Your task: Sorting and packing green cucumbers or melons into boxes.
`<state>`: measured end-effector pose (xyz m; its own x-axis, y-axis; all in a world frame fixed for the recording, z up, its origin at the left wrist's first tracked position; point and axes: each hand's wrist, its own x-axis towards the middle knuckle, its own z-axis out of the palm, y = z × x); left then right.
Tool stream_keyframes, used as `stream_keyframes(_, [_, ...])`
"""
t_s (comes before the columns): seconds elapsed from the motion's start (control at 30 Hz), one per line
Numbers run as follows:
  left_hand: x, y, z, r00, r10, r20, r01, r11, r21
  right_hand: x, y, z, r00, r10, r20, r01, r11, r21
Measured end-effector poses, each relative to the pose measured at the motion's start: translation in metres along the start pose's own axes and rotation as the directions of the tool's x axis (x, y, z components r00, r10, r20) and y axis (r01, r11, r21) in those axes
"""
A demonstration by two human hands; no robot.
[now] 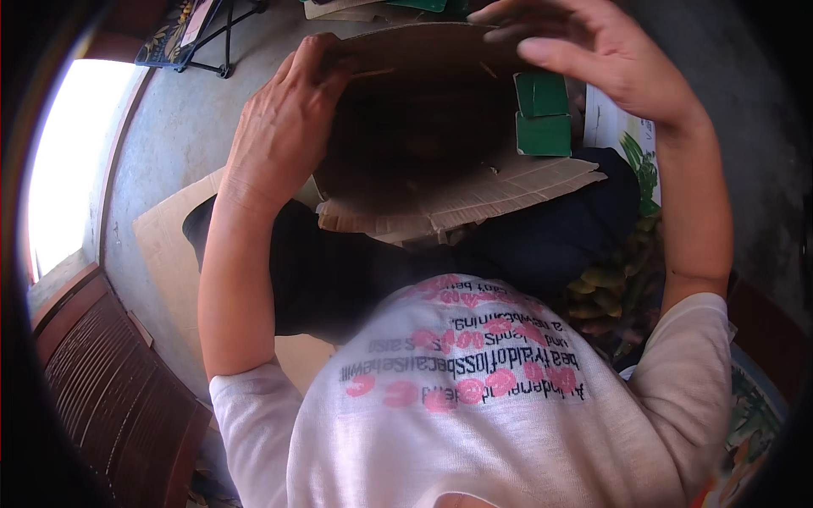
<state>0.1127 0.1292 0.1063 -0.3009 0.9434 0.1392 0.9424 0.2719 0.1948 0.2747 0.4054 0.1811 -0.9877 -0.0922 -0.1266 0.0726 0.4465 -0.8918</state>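
An opened cardboard box [428, 55] stands in front of me between my legs, its dark inside facing up. My left hand [292, 118] is closed over the box's left rim, the fingertips bent inward. My right hand [593, 55] is raised at the far right corner, thumb and fingers apart, with nothing visible in it. Its fingertips blur a little, and I cannot tell whether they touch the rim. A torn brown flap [466, 199] folds out on the near side. Two green card panels [542, 135] show at the box's right edge. Shadow hides the box's bottom.
Yellow-green produce [601, 292] lies in a heap by my right leg. Beyond it is a white printed carton [622, 140] with a green leaf picture. Flat cardboard [174, 229] lies at left, near a brown slatted wooden piece [118, 381]. A folding stool [190, 42] stands far left.
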Motion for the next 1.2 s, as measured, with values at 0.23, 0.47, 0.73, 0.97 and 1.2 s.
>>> stream_keyframes(0.23, [0.013, 0.014, 0.007, 0.999, -0.022, -0.024, 0.018, 0.992, -0.121, -0.255, 0.089, -0.048, 0.362, 0.247, -0.899, -0.043, 0.968, 0.249])
stream_keyframes(0.47, [0.031, 0.010, 0.013, 0.966, 0.079, -0.246, -0.117, 0.982, -0.146, -0.457, 0.300, 0.198, -0.072, 0.636, -0.768, -0.497, 0.645, 0.580])
stream_keyframes(0.73, [0.030, -0.034, -0.003, 0.956, -0.090, -0.279, 0.063, 0.992, -0.105, -0.525, 0.381, 0.462, 0.454, 0.865, -0.213, -0.841, 0.338, -0.422])
stream_keyframes(0.97, [-0.030, -0.117, -0.001, 0.949, -0.192, -0.249, 0.185, 0.981, -0.053, -0.514, 0.418, 0.333, -0.056, 0.665, -0.745, -0.887, 0.309, 0.342])
stream_keyframes(1.2, [-0.075, -0.098, 0.016, 0.846, -0.526, 0.084, 0.533, 0.832, -0.157, -0.478, 0.409, 0.204, 0.100, 0.853, -0.512, -0.976, 0.183, 0.114])
